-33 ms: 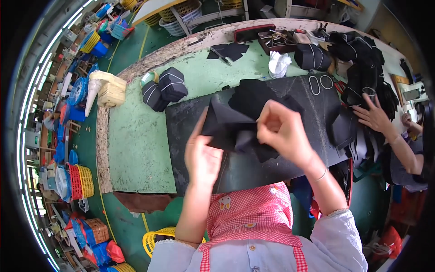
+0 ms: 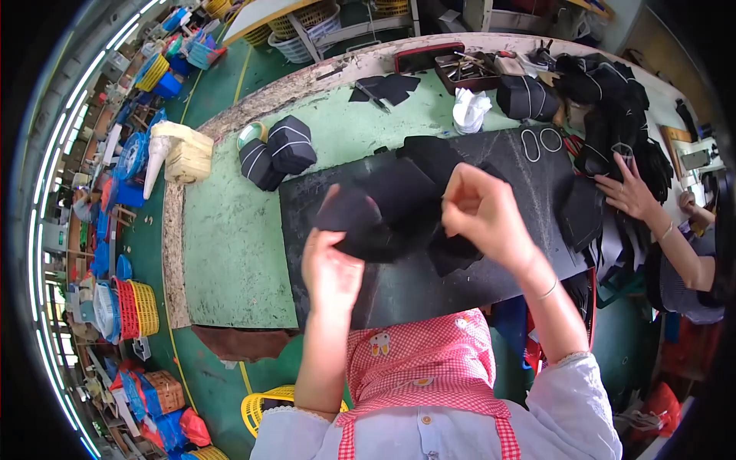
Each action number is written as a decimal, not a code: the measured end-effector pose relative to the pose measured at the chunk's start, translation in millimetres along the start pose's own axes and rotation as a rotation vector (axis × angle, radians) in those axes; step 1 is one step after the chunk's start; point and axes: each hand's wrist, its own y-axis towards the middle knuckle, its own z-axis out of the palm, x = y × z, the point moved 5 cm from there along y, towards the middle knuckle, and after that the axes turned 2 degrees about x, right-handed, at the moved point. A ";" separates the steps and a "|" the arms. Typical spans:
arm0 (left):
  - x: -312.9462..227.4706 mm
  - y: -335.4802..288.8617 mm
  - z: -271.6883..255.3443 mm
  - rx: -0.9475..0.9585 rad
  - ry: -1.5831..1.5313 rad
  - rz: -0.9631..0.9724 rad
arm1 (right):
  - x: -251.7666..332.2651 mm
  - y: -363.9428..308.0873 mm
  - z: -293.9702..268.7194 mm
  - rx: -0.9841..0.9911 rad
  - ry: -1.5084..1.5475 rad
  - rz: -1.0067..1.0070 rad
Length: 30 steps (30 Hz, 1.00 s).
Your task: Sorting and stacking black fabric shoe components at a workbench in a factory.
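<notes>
Between my hands hangs a black sheet piece, like fabric or thin leather [image 2: 391, 203], its lower part curved and blurred by motion. My left hand [image 2: 331, 264] grips its left edge, thumb in front and fingers behind. At the right edge, my right hand [image 2: 487, 222] is closed in a pinch, the exact contact partly hidden. Beneath the held piece, more loose black pieces [image 2: 431, 151] lie on the dark work mat [image 2: 330, 295].
Banded black bundles [image 2: 291, 146] and a tape roll [image 2: 251, 134] lie left. White crumpled material [image 2: 470, 111] and a tool box [image 2: 468, 73] stand behind. A co-worker's hand [image 2: 632, 192] rests by black pieces at right. A yellow basket [image 2: 257, 410] sits below the table.
The held piece has swung from a folded, pointed shape to a broader, flatter one. My left hand has shifted slightly left and down; my right hand has moved slightly right.
</notes>
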 end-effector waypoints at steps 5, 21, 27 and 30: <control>-32.2 -4.8 -26.1 -0.116 0.087 0.130 | 8.3 9.5 -44.7 -0.026 -0.321 0.086; 53.5 -3.1 34.4 -0.158 0.804 0.058 | -39.7 18.1 -114.6 -0.073 -0.445 0.305; 91.8 2.5 49.3 -0.049 0.564 -0.162 | -41.2 24.7 -85.9 0.090 -0.299 0.310; 93.6 16.0 46.3 0.028 0.700 -0.099 | -34.7 14.3 -86.3 0.258 -0.424 0.359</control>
